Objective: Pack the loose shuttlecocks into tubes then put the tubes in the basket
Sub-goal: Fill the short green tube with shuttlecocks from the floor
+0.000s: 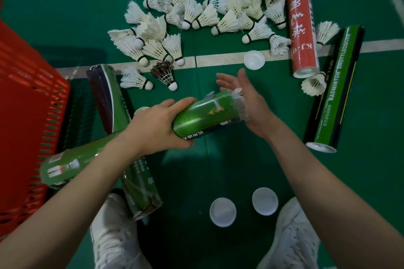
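- Green floor, white line running across.
- Shuttlecocks heaped far side; dark shuttlecock nearer.
- Red tube, green tube lying right.
- Three caps scattered.
- Basket left.

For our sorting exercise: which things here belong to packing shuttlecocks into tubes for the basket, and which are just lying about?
Job:
green cardboard tube in the left hand
loose white feathered shuttlecocks
red cardboard tube
red slatted plastic basket
round white plastic caps

Lying about:
white trainers
white painted court line
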The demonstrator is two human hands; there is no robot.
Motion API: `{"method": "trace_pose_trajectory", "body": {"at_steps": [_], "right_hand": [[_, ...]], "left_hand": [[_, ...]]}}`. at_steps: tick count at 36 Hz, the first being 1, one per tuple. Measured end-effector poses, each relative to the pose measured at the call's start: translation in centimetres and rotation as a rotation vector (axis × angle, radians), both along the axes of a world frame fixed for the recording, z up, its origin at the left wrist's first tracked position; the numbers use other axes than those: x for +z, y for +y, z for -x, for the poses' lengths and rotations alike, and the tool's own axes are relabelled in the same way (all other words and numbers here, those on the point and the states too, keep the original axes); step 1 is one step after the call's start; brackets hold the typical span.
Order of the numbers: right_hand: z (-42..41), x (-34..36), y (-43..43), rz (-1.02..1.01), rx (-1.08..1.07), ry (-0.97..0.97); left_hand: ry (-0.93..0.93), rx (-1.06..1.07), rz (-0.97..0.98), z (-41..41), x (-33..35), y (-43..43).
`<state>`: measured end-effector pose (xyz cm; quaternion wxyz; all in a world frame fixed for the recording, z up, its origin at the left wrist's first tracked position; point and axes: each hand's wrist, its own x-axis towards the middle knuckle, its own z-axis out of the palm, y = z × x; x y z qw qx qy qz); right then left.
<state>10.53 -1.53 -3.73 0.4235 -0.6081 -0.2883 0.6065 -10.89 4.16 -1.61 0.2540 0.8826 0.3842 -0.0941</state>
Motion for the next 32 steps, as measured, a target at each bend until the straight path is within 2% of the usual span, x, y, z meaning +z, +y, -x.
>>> {"method": "trace_pose_trajectory", "body": {"at_steps": [4,6,8,13,16,19,21,25,29,32], "right_hand": [[1.5,-0.7,0.7,0.038,0.035,-0.029],[1.5,-0.8,1.1,0.046,0.033,-0.023],[1.1,-1.2,1.8,0.039,-0.016,-0.096],[-0.4,-3.7,2.4,-0.008,-0.304,-0.676],[-0.7,-5.7,2.4,0.071,-0.085,-0.872],[-0.2,-7.2,2.4,0.163,0.161,-0.889],[0.0,-7.8,2.4,0.175,0.211,-0.904],[-0.1,-7.8,2.6,0.208,0.090,-0.869],[-1.0,-7.4,2.1,0.225,0.049,-0.964],[-1.7,-7.1,1.7,0.194,-0.163,-0.753]], "left_hand": [[0.067,-0.012,-0.064,-0.8,-0.3,0.0],[0.082,0.028,-0.040,-0.8,-0.6,0.3],[0.091,0.064,-0.016,-0.9,-1.1,0.6],[0.110,0.182,-0.026,-0.5,-2.3,1.1],[0.143,0.222,-0.035,-0.2,-2.7,1.3],[0.157,0.270,-0.034,0.1,-2.9,1.5],[0.154,0.295,-0.031,0.3,-2.9,1.7],[0.171,0.300,-0.028,0.5,-2.9,1.6],[0.192,0.270,-0.029,0.2,-2.9,1.3],[0.182,0.258,-0.032,0.0,-2.8,1.1]]}}
